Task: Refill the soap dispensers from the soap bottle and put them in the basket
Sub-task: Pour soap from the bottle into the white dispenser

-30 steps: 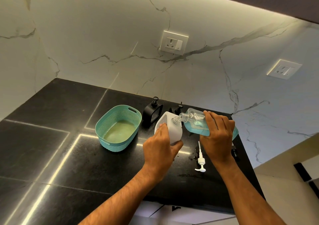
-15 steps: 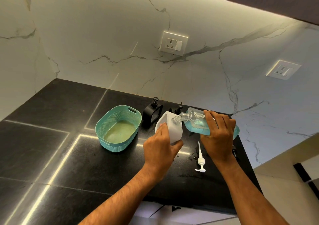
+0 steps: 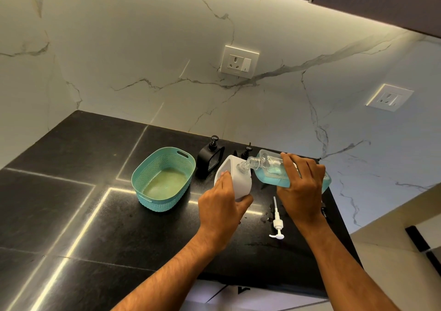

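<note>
Your white dispenser [image 3: 235, 179] stands on the black counter, tilted toward the right, its top open and your left hand [image 3: 223, 205] wrapped round its lower body; its white pump [image 3: 276, 222] lies flat on the counter just to its right. Your right hand [image 3: 301, 191] holds the clear soap bottle [image 3: 269, 170] nearly on its side, blue soap pooled along its lower wall, uncapped neck at the dispenser's opening. The teal basket [image 3: 164, 179] sits to the left, with a black dispenser [image 3: 211, 159] upright behind, and another's black pump [image 3: 247, 152] shows behind the white one.
</note>
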Motion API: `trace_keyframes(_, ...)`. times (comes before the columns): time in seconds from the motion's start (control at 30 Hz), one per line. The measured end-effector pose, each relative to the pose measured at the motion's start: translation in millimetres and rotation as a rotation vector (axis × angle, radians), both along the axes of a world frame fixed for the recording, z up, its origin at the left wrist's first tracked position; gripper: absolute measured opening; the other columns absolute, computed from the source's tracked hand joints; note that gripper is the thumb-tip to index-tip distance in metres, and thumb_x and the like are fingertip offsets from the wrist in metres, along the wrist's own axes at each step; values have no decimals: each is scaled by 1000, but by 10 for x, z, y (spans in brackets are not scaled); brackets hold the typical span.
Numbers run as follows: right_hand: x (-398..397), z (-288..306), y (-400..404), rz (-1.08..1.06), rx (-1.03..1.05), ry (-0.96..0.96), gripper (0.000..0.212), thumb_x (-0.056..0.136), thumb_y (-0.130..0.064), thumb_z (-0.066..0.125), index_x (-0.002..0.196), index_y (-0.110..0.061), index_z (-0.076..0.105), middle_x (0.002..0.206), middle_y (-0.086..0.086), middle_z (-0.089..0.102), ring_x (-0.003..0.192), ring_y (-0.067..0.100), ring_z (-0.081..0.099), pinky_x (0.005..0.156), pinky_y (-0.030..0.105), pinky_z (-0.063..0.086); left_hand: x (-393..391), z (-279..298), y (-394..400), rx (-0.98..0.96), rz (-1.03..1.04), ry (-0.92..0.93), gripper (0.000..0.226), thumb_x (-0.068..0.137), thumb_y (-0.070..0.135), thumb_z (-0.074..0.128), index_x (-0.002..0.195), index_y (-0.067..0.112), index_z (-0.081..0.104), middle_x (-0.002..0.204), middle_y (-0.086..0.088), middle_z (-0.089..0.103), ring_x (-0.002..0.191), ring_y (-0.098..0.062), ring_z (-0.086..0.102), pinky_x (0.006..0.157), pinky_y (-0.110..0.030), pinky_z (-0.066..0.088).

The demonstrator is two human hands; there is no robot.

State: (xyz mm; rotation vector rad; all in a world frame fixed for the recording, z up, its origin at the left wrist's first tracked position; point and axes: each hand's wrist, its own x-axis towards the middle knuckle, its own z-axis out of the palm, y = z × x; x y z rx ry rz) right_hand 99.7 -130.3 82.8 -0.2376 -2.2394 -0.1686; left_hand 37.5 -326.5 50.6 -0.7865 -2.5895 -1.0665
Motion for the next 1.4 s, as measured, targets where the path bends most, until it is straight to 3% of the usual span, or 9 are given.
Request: trace_keyframes(1.4,-38,15,7,24,10,-17,78,63,-13,94,132,-6,59,123,18,66,115,31,51,91,49,47,-43,-29,-25,44,1,7,80,76,56,82,134,8,57,124,-10,71,94,-24,76,74,-25,62)
